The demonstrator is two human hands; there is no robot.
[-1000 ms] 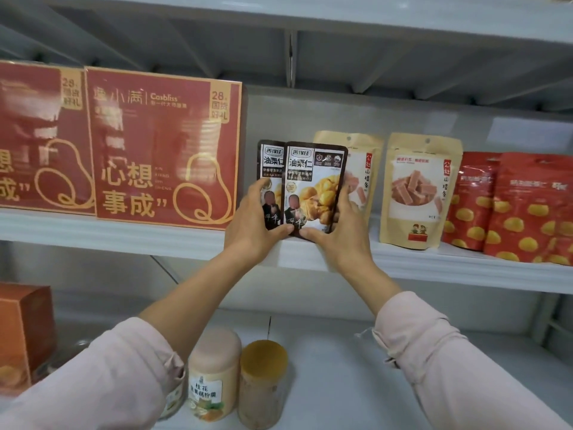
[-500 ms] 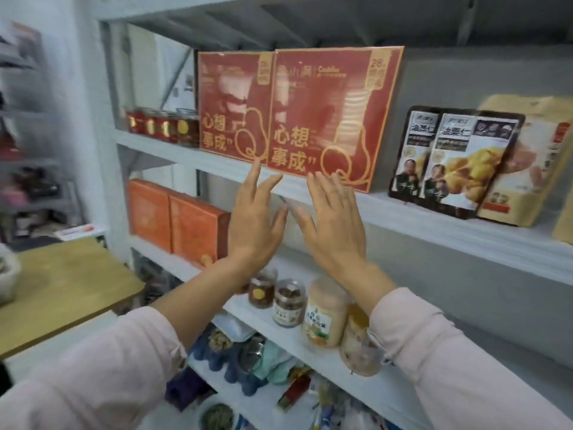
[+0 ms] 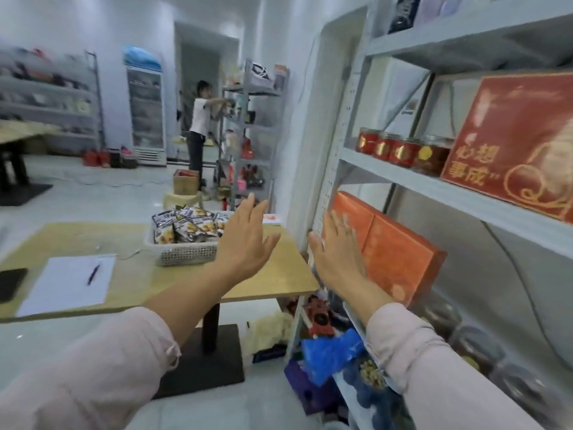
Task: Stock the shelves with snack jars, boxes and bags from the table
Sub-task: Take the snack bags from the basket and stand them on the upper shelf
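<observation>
A: Left hand [image 3: 245, 240] up and flat, fingers [image 3: 248, 209] spread wide, nothing in them, with the back of the hand toward us.

B: Right hand [image 3: 336, 252] is the same: fingers straight and splayed, holding nothing.

A: And the goods? The snack bags [image 3: 186, 226] are heaped in a white mesh basket [image 3: 186, 254] on the bench [image 3: 273, 280], just behind the left hand. That hand covers the basket's right end from here, and I can't tell whether it's touching.

B: The right hand sits in front of two orange boxes [image 3: 400, 259] standing side by side low in the shelf unit [image 3: 403, 179]. Contact there is unclear too.

A: One level up there's a row of red jars [image 3: 400, 152], with a big red box [image 3: 521, 144] right beside them.

B: Edges now. The bench's near right corner comes close to the shelf upright, leaving only a narrow gap, and the right hand is just past it.

A: There's room on the left, though — bare bench top in front of the basket, then a sheet of paper [image 3: 68, 283] with a pen [image 3: 93, 274] on it, and a dark phone [image 3: 11, 282] at the far left.

B: Open floor [image 3: 93, 197] beyond the bench, and another person [image 3: 198, 125] at a far rack [image 3: 248, 125].
</observation>
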